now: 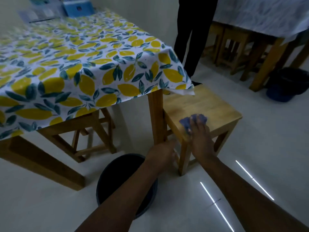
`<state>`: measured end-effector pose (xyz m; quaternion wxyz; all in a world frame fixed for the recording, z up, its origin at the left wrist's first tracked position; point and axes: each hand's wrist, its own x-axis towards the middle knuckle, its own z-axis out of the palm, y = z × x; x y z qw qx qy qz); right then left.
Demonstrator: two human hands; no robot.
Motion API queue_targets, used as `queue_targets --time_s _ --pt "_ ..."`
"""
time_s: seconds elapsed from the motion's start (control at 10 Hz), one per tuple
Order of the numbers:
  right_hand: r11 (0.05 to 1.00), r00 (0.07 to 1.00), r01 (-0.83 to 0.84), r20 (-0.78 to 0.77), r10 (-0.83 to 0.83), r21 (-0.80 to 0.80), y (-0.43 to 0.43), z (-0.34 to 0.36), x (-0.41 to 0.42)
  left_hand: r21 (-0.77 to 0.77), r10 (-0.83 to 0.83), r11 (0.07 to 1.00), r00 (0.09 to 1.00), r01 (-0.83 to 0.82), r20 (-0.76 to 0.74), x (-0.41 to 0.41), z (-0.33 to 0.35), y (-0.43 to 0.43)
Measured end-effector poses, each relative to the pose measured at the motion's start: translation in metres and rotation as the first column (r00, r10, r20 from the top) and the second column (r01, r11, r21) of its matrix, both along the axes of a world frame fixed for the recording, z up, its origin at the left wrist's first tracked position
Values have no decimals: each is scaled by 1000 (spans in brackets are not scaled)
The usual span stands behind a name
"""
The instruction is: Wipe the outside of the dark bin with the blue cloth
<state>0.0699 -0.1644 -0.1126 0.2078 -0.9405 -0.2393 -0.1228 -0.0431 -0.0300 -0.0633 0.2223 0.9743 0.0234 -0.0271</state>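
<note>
The dark round bin [115,173] stands upright on the pale floor below the table's near corner; my left forearm crosses over its opening. The blue cloth [189,122] lies crumpled on the near corner of the wooden stool [204,106], and my right hand [199,133] rests on it with the fingers over the cloth. My left hand [163,152] hovers between the table leg and the stool leg, blurred, its fingers loosely curled with nothing seen in them.
A table with a lemon-print cloth [75,64] fills the left, with another stool [93,136] under it. A person in dark trousers [192,39] stands behind the stool. At right stands another covered table [260,15] with stools beneath and a second dark bin [287,84].
</note>
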Motion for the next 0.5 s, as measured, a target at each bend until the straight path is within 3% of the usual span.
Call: queue_targets --time_s 0.1,0.3,0.4,0.5 --pt "979 987 -119 -126 98 -168 4 -24 0 6 13 1000 1000 -13 -14 7 2 -7" --pt "961 983 -120 -167 80 -248 9 -18 3 -10 25 1000 1000 -25 3 23 -8 11" --pt "969 978 -134 -187 95 -209 9 -11 9 -10 79 997 992 -79 103 36 -1 30" --pt "991 979 -121 -169 110 -59 16 17 10 -26 125 992 981 -122 147 43 19 48"
